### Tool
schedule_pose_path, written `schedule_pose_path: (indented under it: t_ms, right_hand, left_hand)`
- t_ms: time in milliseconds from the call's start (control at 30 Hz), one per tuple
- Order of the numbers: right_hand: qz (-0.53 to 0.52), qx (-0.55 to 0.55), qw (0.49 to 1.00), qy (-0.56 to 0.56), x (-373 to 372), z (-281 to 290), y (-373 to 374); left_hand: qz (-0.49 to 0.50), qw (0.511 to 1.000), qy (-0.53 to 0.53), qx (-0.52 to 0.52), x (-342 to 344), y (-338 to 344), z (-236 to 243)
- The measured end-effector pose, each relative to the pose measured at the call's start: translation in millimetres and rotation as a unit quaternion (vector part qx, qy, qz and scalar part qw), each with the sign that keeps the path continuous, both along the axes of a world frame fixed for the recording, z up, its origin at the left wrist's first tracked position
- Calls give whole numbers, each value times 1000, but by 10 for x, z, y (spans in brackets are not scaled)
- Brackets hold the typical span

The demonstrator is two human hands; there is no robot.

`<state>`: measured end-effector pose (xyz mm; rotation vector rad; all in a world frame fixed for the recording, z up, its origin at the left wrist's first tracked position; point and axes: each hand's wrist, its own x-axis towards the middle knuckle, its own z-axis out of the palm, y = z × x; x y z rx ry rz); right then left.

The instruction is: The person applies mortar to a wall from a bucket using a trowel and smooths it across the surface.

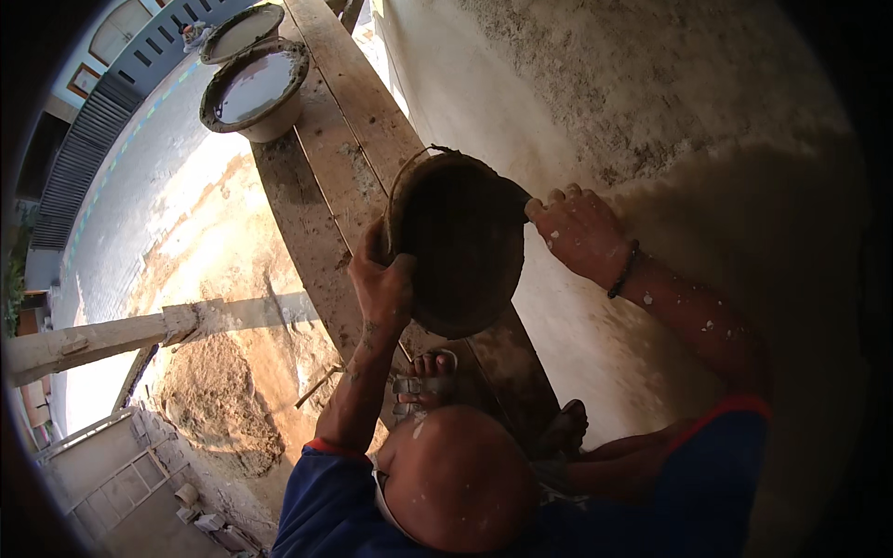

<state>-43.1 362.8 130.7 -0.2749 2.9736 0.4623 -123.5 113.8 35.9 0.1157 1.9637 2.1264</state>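
A dark, mud-crusted bucket (462,327) is held over the wooden planks in front of me, its round mouth turned up toward me. The inside is too dark to make out. My left hand (381,288) is closed on the bucket's left rim, thumb at the mouth, beside the thin wire handle (394,186). On the opposite side, my right hand (581,232), with a dark bracelet at the wrist, has its fingers curled at the right edge of the rim. Pale splatters dot that hand and forearm.
Along the plank scaffold (349,112) stand a tub of pale liquid (253,126) and another mud-rimmed tub (209,56). A rough plastered wall (595,112) rises at the right. Down on the left are a wooden beam (93,344) and a sand heap (214,400).
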Motion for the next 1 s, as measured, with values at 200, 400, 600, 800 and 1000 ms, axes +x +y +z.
schedule_pose_path:
  t_ms: [200,400,600,800,1000]
  right_hand:
    - [-48,-114,981,-152,150,-483,-89]
    - [-67,-313,931,-175,356,-1054,-209]
    - [-115,-428,889,-112,568,-1074,-253]
    - [-119,-366,921,-64,558,-951,-274]
    - [-153,-345,923,-73,494,-888,-210]
  left_hand:
    - [-23,1000,9,-13,109,103,72]
    - [-54,995,54,-66,100,97,-108]
    - [-52,999,0,7,-8,80,19]
    - [-18,1000,-14,19,-46,-37,-30]
    - [-10,1000,-15,-1,-51,-31,-42]
